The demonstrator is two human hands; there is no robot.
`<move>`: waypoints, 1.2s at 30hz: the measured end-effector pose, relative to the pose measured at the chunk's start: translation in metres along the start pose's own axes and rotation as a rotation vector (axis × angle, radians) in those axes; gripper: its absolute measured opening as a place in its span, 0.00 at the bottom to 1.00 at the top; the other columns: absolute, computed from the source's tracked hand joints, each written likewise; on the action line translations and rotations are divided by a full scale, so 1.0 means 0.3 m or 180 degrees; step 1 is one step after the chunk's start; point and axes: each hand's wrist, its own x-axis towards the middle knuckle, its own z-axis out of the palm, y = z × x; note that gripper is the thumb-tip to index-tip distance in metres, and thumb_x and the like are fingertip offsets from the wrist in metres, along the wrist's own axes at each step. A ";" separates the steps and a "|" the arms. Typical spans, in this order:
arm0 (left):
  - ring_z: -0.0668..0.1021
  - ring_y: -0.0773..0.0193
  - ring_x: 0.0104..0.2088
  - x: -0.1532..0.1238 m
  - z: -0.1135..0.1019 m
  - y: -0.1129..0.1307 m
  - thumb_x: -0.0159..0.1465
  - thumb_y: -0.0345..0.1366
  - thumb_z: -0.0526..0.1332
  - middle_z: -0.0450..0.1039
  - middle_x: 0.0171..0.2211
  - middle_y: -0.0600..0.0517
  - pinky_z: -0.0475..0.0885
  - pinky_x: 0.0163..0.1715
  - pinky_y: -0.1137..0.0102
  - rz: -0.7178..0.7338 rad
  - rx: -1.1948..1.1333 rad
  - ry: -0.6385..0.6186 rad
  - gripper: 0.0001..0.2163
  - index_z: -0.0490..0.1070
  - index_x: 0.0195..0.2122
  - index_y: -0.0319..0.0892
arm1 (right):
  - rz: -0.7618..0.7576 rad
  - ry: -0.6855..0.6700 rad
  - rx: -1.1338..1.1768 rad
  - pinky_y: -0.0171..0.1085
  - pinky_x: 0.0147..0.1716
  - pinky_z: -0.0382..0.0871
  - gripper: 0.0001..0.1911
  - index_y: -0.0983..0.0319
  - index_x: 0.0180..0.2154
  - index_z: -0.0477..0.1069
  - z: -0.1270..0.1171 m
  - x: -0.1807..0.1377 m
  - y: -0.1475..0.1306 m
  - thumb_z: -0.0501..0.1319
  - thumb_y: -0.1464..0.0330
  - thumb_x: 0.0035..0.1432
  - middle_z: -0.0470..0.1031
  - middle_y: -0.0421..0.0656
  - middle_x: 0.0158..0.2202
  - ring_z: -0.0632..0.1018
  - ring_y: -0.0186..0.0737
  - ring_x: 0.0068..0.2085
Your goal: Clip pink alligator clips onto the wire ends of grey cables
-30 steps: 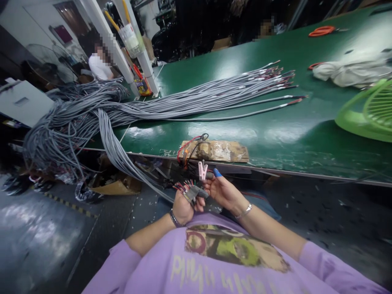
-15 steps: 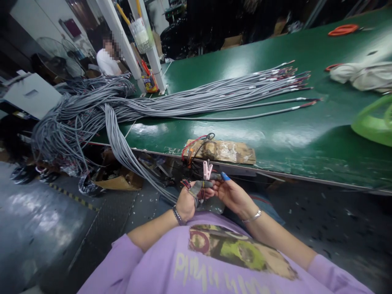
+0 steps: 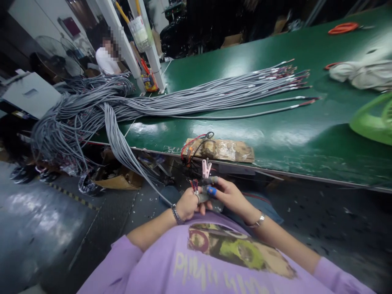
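My left hand (image 3: 187,205) is closed around the end of a grey cable (image 3: 147,179), whose red and dark wire tips (image 3: 194,184) stick up above the fist. My right hand (image 3: 230,197) meets it from the right, fingers curled, a blue-taped fingertip (image 3: 211,190) pinching at the cable end. Both hands hover low, in front of the table edge above my lap. A pink clip (image 3: 206,168) hangs from the table edge just above them.
A green table (image 3: 275,130) carries a long bundle of grey cables (image 3: 214,96) spilling off its left end. A taped block with red wires (image 3: 220,150) sits at the near edge. A green fan (image 3: 372,120), white cloth (image 3: 358,75) and another person (image 3: 105,59) are farther off.
The fanned wire tips have gathered into a tight bunch above my left fist. My right hand's blue fingertip has dropped from pointing up to pinching at the cable end.
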 end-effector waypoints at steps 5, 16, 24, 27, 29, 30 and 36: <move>0.62 0.74 0.08 -0.019 0.009 0.013 0.46 0.44 0.66 0.70 0.14 0.54 0.46 0.10 0.75 -0.0052 0.0354 -0.0216 0.13 0.68 0.19 0.39 | 0.0068 -0.0355 -0.0043 0.33 0.24 0.67 0.15 0.61 0.33 0.73 0.024 0.010 -0.042 0.65 0.56 0.49 0.75 0.41 0.28 0.72 0.34 0.26; 0.65 0.72 0.08 -0.015 0.024 -0.001 0.43 0.57 0.68 0.68 0.13 0.58 0.48 0.10 0.77 0.0408 -0.0012 0.0518 0.24 0.63 0.25 0.43 | 0.0846 0.0510 0.1287 0.32 0.18 0.53 0.19 0.61 0.22 0.65 0.052 0.018 0.019 0.69 0.55 0.41 0.61 0.32 0.15 0.63 0.29 0.17; 0.64 0.73 0.10 -0.015 -0.009 -0.020 0.50 0.57 0.64 0.67 0.12 0.58 0.56 0.12 0.77 0.0607 0.0767 0.0465 0.22 0.61 0.26 0.44 | 0.0420 0.0480 0.0539 0.34 0.27 0.60 0.17 0.62 0.21 0.69 0.028 0.006 -0.023 0.69 0.56 0.39 0.68 0.36 0.20 0.65 0.32 0.24; 0.67 0.72 0.11 -0.018 -0.012 -0.017 0.52 0.57 0.63 0.67 0.14 0.58 0.56 0.12 0.76 0.0566 0.0828 0.0327 0.21 0.61 0.25 0.43 | 0.0385 0.0453 0.0419 0.35 0.28 0.62 0.16 0.62 0.22 0.70 0.028 0.003 -0.023 0.68 0.56 0.40 0.69 0.37 0.21 0.66 0.33 0.25; 0.67 0.72 0.10 -0.024 -0.006 -0.007 0.52 0.58 0.62 0.66 0.14 0.58 0.55 0.12 0.76 0.0566 0.0737 0.0354 0.22 0.61 0.24 0.44 | 0.0371 0.0459 0.0404 0.35 0.28 0.62 0.16 0.61 0.22 0.70 0.030 0.004 -0.024 0.68 0.56 0.41 0.69 0.37 0.21 0.66 0.33 0.25; 0.66 0.72 0.10 -0.027 -0.002 -0.002 0.52 0.59 0.62 0.66 0.13 0.59 0.55 0.11 0.76 0.0575 0.0706 0.0397 0.22 0.61 0.24 0.44 | 0.0357 0.0471 0.0409 0.35 0.28 0.63 0.15 0.61 0.22 0.70 0.031 0.005 -0.025 0.68 0.56 0.41 0.70 0.37 0.21 0.67 0.33 0.25; 0.63 0.73 0.08 -0.024 0.000 0.000 0.52 0.61 0.60 0.64 0.10 0.57 0.51 0.11 0.75 0.0714 0.0489 0.0579 0.24 0.63 0.20 0.43 | 0.0349 0.0524 0.0414 0.35 0.27 0.64 0.15 0.61 0.23 0.70 0.031 0.008 -0.022 0.67 0.57 0.41 0.71 0.38 0.21 0.67 0.34 0.25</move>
